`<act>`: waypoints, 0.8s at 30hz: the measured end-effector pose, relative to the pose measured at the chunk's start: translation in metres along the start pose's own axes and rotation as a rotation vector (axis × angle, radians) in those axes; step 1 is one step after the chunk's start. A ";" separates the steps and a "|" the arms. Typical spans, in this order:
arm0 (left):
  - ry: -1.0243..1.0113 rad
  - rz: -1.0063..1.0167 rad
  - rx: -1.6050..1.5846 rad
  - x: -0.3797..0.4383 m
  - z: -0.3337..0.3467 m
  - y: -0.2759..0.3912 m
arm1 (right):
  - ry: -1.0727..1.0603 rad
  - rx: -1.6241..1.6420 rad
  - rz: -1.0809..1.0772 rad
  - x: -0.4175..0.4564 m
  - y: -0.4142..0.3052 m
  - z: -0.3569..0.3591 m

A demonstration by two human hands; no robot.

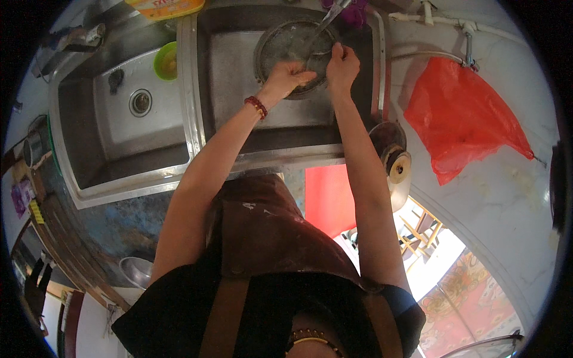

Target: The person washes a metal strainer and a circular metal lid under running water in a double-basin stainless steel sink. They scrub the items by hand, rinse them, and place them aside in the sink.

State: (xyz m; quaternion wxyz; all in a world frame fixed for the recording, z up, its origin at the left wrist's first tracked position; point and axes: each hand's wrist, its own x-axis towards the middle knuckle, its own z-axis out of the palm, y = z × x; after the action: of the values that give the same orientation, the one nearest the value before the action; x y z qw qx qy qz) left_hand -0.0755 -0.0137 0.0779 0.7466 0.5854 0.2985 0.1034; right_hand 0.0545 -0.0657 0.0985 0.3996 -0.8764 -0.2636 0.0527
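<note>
A round metal-rimmed vessel or lid (267, 56) is in the right sink basin, under a stream of water (329, 20). My right hand (343, 67) pinches its right edge between thumb and curled fingers. Over its lower middle is my left hand (288, 79), thumb out and fingers bent down. Those fingertips are hidden, so I cannot make out whether they hold anything. A beaded bracelet (256, 107) circles my left wrist.
The left basin (138, 154) has a drain (141, 103), a dark scrubber-like lump (116, 80) and a green bowl (166, 62). A yellow container (165, 8) stands behind the sink. A red plastic bag (463, 116) hangs on the right wall, beside pot lids (398, 168) near the sink corner.
</note>
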 end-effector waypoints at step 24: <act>0.398 -0.142 0.154 0.014 -0.020 -0.012 | -0.083 -0.050 -0.010 -0.006 -0.018 -0.008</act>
State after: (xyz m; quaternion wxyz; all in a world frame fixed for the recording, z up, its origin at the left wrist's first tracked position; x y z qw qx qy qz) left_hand -0.0780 0.0067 0.0597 0.6314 0.5864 0.4875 0.1411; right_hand 0.0438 -0.0644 0.1158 0.3667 -0.8818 -0.2856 0.0802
